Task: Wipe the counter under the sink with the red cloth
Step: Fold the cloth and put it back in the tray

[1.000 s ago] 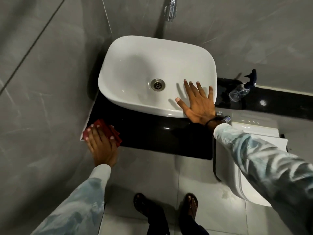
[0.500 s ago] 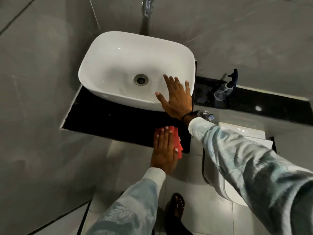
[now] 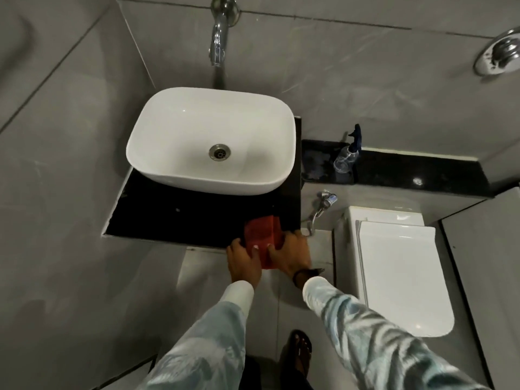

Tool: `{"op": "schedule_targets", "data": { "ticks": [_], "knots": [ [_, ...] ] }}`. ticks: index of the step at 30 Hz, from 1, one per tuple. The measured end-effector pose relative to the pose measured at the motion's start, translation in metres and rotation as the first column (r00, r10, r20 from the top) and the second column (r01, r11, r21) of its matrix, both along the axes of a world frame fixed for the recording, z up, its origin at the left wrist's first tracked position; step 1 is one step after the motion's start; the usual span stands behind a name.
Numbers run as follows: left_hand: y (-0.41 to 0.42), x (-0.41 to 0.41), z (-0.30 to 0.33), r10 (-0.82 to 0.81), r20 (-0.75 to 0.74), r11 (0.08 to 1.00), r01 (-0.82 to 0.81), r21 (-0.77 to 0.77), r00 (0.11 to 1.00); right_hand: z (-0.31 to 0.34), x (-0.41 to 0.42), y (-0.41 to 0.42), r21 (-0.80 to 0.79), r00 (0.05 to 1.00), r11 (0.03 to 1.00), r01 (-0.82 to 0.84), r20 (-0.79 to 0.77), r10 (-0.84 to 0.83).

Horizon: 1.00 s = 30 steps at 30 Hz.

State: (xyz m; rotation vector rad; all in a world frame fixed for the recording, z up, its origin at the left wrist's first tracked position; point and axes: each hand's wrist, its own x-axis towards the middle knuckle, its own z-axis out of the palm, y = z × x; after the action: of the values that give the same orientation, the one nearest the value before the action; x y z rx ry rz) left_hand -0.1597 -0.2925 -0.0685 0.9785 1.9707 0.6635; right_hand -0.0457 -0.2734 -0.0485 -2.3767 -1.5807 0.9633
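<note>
A white basin (image 3: 197, 136) stands on a glossy black counter (image 3: 174, 218). The folded red cloth (image 3: 260, 235) lies half over the counter's front right corner, hanging past the edge. My left hand (image 3: 243, 258) grips the cloth's left side with the thumb on top. My right hand (image 3: 291, 253) holds its right side, fingers curled around the edge. Both hands sit just in front of the counter's edge.
A chrome tap (image 3: 218, 43) juts from the grey tiled wall above the basin. A spray bottle (image 3: 347, 152) stands on a black ledge (image 3: 422, 171) to the right. A white toilet (image 3: 399, 271) is right of my hands, with a small valve (image 3: 326, 199) beside it.
My left hand swept the cloth from the counter's left front corner to its right front corner. My right hand left the basin rim and came down to grip the cloth too.
</note>
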Motion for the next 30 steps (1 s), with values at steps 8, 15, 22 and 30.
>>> {"op": "schedule_targets", "data": {
  "ticks": [8,15,22,30],
  "knots": [
    [0.026,-0.009,0.010,0.107,0.365,0.966,-0.010,-0.258,0.925,0.013,0.011,0.012,-0.225,0.889,0.925,0.307,-0.279,-0.363],
    [0.054,0.044,0.052,-0.116,0.464,0.961,0.217,-0.169,0.878,0.061,0.082,0.018,-0.293,0.702,0.836,0.464,-0.454,-0.549],
    [0.127,0.132,0.065,-0.254,0.384,0.959,0.282,-0.020,0.888,0.074,0.163,0.076,-0.115,0.693,0.783,0.612,-0.400,-0.600],
    [0.236,0.207,0.033,-0.260,0.162,0.961,0.272,-0.058,0.952,0.021,0.216,0.186,-0.026,0.810,0.856,0.517,-0.310,-0.498]
  ]
}}
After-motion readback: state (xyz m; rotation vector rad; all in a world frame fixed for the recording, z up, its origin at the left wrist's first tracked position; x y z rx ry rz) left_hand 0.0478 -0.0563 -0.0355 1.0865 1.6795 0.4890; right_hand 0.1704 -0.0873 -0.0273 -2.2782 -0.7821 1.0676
